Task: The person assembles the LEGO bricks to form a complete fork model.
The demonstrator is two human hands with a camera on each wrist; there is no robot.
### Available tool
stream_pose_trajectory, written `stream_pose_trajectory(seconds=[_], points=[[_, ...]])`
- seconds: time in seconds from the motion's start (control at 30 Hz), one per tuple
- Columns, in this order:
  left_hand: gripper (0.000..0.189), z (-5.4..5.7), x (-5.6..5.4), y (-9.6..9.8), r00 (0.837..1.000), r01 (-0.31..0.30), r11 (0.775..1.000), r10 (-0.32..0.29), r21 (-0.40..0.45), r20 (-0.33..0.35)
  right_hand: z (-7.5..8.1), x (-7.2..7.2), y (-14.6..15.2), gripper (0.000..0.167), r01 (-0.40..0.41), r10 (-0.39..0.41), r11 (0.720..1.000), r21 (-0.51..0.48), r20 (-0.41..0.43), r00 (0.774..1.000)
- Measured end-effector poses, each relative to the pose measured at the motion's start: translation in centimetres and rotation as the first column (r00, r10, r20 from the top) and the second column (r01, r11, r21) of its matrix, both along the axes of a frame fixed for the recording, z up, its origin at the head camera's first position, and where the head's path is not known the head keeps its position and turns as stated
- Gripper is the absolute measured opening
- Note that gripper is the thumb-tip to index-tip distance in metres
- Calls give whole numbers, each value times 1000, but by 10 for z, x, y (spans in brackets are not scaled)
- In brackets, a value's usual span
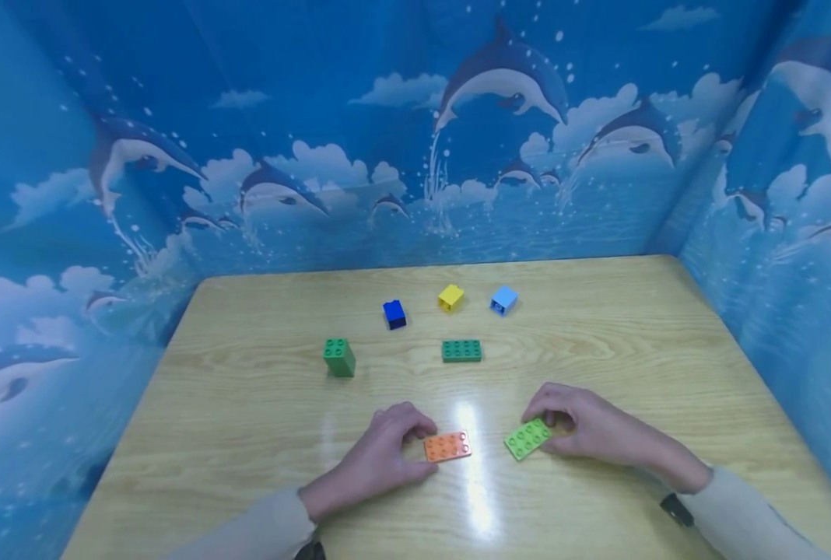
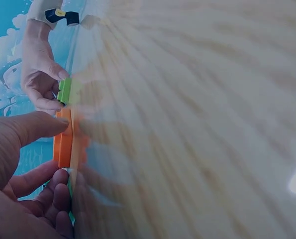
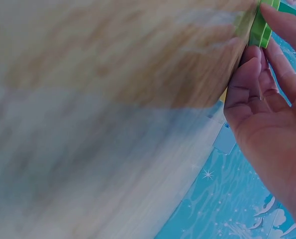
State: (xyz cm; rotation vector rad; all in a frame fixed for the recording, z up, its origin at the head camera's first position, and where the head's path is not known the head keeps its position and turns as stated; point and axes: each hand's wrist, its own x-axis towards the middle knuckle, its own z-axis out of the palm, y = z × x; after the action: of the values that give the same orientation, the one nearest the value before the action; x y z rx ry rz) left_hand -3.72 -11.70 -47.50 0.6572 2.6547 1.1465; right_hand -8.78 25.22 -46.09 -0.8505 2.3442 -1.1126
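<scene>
Positioning seems underway: orange brick (image 1: 447, 446) is pinched by left hand (image 1: 379, 455), lime brick (image 1: 527, 439) by right hand (image 1: 592, 425), both half-curled; squaring-up seems needed

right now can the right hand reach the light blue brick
Probably yes: only bare tabletop lies between the right hand and the light blue brick, though that hand's fingers are busy holding the lime brick.

We had two bricks (image 1: 447, 446) on the table (image 1: 233, 467) between our left hand (image 1: 380, 447) and right hand (image 1: 590, 424), five other bricks (image 1: 461, 351) behind them.
</scene>
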Motion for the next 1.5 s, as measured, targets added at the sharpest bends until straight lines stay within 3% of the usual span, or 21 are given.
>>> stream_pose_trajectory(seconds=[0.33,0.67,1.1,1.5], points=[[35,3,-3,2,999,0,999,1,-33,32,-2,2,-1,34,46,-46,999,-16,-35,998],[37,7,-16,-1,993,-52,995,61,-90,99,0,0,-11,36,121,-117,992,45,-86,989],[37,10,-34,-7,990,-80,991,92,-109,107,2,-9,-25,36,139,-138,986,86,-23,990],[38,10,-49,-5,977,-107,989,124,-103,175,5,-16,-42,32,162,-164,984,68,22,986]])
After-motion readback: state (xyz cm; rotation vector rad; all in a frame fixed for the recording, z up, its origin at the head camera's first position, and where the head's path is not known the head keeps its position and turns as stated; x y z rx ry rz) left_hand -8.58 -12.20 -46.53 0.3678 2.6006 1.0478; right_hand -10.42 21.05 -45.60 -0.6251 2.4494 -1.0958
